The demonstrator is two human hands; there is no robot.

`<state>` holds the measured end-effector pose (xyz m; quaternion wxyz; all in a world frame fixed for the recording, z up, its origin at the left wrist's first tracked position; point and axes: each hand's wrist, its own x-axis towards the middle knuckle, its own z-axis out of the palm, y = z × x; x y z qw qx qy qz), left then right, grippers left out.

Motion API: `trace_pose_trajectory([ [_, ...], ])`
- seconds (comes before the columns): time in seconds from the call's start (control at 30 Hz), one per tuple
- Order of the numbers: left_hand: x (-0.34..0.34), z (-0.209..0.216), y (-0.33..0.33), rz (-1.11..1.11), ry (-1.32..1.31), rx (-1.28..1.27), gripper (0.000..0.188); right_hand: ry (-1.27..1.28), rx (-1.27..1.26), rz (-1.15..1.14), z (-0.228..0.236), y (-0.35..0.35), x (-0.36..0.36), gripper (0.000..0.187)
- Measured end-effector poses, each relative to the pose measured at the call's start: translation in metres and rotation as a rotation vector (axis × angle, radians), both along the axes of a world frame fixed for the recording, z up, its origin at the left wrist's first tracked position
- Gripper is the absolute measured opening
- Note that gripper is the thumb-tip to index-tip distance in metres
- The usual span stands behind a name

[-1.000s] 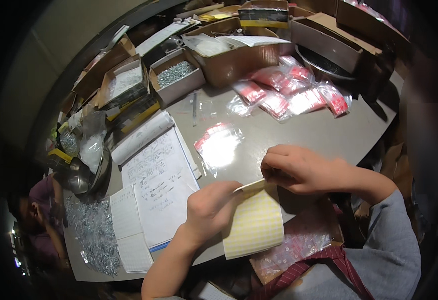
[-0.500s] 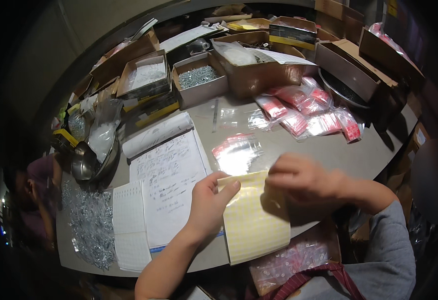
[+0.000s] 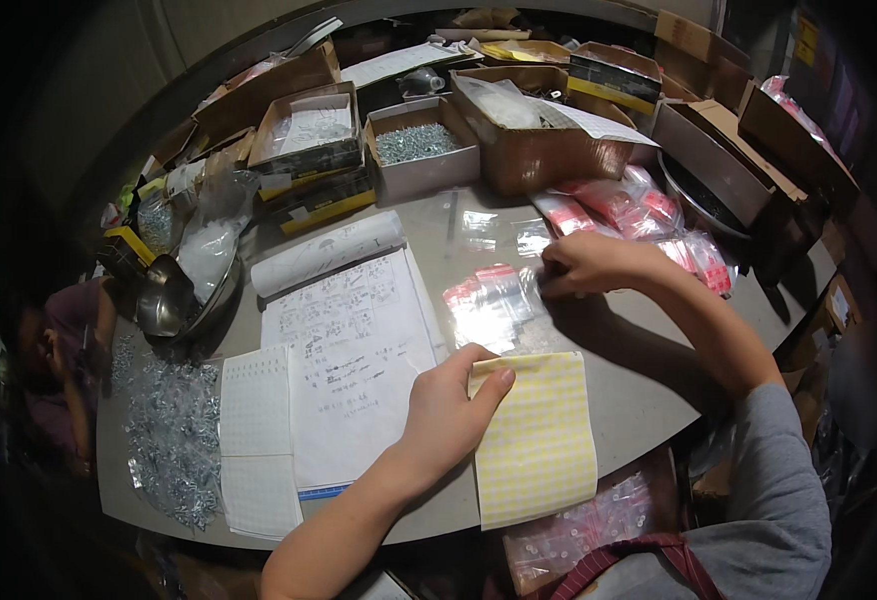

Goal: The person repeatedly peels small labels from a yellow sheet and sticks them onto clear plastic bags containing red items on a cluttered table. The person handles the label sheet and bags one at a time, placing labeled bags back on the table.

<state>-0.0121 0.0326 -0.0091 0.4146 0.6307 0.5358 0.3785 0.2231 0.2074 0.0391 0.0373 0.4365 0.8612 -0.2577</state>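
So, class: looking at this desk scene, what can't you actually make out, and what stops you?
- Head view: right hand fingertips, hidden by its own knuckles over the small clear bags.
- Writing on the paper sheet: too small.
- Yellow sticker sheet: top-left corner covered by the left hand.

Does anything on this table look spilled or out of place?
Yes: a loose heap of small silvery metal parts lies straight on the table's left end, outside any box, beside a metal bowl.

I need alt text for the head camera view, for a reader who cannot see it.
A person's left hand holds a pale yellow sheet of round stickers on a grey table, while the right hand touches small clear plastic bags with red tops. Paper forms lie alongside.
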Motion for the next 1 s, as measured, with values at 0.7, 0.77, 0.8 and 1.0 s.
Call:
trace_pose_trajectory([
  [0.7,0.003,-0.002,-0.002,-0.026,-0.011,0.091,0.031,0.044,0.626,0.131,-0.031,-0.019,-0.015,0.037],
  [0.77,0.002,-0.002,-0.002,-0.027,0.008,0.069,0.029,-0.066,0.525,0.055,-0.015,-0.016,-0.004,0.04],
  [0.8,0.0,-0.003,-0.002,-0.027,0.023,0.046,0.028,-0.071,0.429,0.014,-0.009,-0.015,0.0,0.041],
  [1.0,0.002,-0.007,0.0,-0.021,-0.021,0.062,0.029,0.393,0.075,0.017,-0.014,-0.002,0.038,0.034],
])
